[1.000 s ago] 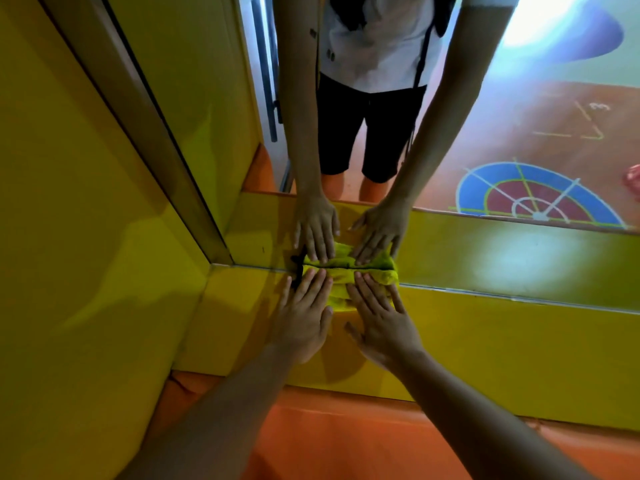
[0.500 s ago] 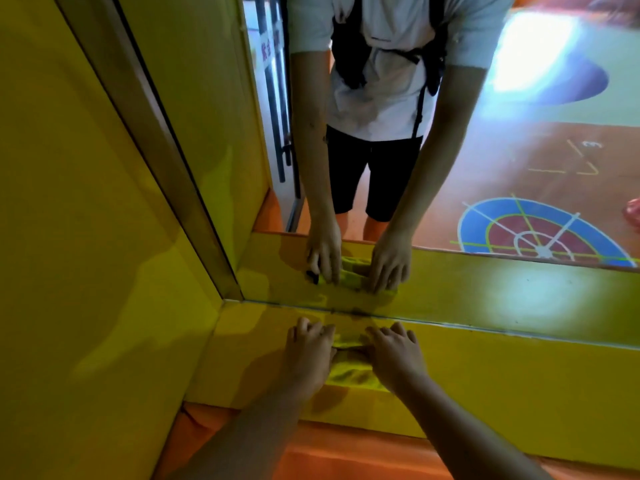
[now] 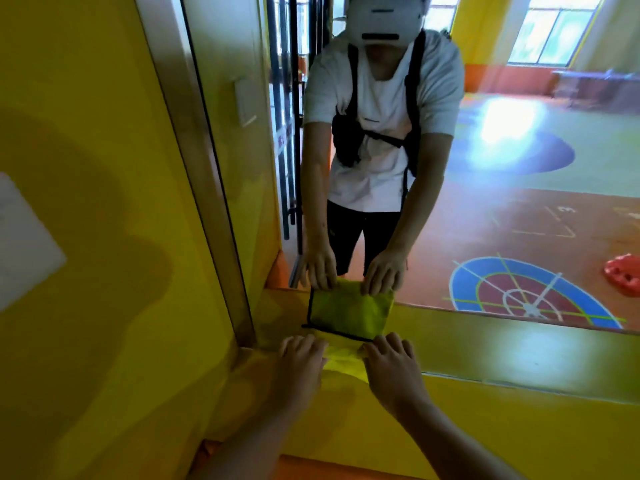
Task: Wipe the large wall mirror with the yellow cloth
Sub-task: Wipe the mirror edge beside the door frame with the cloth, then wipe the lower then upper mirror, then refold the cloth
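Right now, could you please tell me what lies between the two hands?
Head view: the yellow cloth fills the gap, gripped by the left hand and right hand at the bottom edge of the mirror.

I count two hands, the left hand (image 3: 300, 359) and the right hand (image 3: 392, 362), one yellow cloth (image 3: 344, 357) held between them, one large mirror (image 3: 519, 150) just beyond them, and one white sheet (image 3: 24, 237) far to their left.
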A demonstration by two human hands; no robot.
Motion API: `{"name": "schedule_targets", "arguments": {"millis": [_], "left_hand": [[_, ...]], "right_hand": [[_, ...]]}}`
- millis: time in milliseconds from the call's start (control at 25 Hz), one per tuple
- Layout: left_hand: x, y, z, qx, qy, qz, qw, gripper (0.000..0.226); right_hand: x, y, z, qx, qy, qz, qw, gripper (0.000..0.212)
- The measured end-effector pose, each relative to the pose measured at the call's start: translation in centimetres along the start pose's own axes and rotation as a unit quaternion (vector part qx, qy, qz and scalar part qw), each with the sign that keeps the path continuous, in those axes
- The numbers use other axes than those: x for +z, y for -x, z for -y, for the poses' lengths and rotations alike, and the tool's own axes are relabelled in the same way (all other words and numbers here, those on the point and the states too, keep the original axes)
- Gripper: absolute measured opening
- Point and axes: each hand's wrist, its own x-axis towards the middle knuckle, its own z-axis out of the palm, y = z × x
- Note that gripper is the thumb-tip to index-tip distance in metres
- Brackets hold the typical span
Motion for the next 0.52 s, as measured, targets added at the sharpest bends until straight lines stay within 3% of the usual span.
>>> {"name": "schedule_targets", "arguments": {"millis": [240, 520], "left_hand": [[-11.4, -6.9, -1.2, 0.047, -0.006, -0.114, 0.992, 0.041], [-26.4, -19.4, -7.0, 0.17, -0.003, -0.23, 0.958, 0.049]], "right_hand": [[-12.0, -7.6, -1.3, -0.039, 0.042, -0.133, 0.989, 0.01], [-30.0, -15.3, -6.6, -0.028, 0.112, -0.255, 0.96, 0.019]]}}
